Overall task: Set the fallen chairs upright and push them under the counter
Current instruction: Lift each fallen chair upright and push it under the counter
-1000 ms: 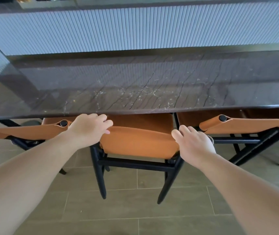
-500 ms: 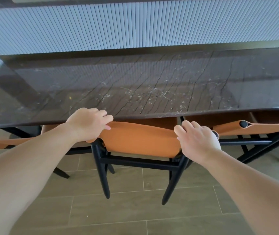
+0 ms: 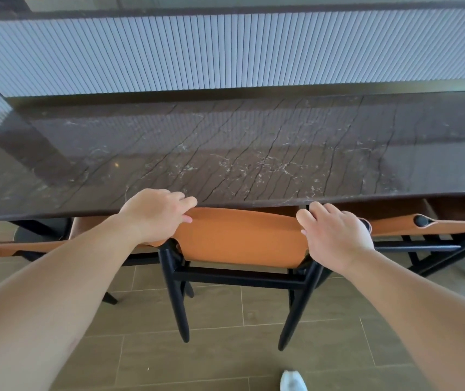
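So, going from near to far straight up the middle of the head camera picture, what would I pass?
White shoe tip → tiled floor → black chair legs → orange chair backrest, a hand gripping each top corner → dark marble counter → white ribbed wall panel.

The left hand point(image 3: 155, 214) and right hand point(image 3: 335, 238) each have a grip on the top corners of the middle chair point(image 3: 239, 239), whose backrest sits just under the counter point(image 3: 225, 153) edge. A second chair point(image 3: 434, 225) stands right of the grip, a third chair point(image 3: 19, 246) left of it.
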`<state>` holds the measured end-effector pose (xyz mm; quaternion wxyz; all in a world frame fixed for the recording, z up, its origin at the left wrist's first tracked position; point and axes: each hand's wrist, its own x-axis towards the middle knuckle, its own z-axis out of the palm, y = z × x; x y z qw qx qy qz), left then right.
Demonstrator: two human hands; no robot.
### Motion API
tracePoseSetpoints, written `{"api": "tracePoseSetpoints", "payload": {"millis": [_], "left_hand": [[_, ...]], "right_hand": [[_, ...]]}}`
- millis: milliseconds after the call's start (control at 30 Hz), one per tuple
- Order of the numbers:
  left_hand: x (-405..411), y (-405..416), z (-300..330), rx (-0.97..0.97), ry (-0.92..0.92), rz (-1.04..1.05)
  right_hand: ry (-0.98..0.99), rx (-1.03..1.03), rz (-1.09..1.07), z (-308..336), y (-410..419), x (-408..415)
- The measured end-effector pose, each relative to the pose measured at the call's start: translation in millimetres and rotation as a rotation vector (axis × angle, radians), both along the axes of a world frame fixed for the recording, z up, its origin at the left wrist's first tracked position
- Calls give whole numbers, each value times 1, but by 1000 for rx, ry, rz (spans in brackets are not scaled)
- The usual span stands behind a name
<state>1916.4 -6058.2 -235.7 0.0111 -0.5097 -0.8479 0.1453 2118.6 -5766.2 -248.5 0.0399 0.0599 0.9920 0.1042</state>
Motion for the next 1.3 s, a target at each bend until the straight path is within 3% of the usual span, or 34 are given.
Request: {"api": "tracePoseSetpoints", "payload": {"millis": [333, 833, 1033, 1300], "left_hand": [[-12, 6, -2, 97, -139, 123], [1, 31, -3, 136, -154, 199], [4, 40, 0, 145, -148, 212], [4, 35, 0, 187, -84, 178]], "right_hand": [[20, -28, 62, 4, 12, -14], [157, 22, 231, -5, 63, -33], [64, 12, 231, -1, 72, -36], [120, -1, 300, -2, 72, -35]]}}
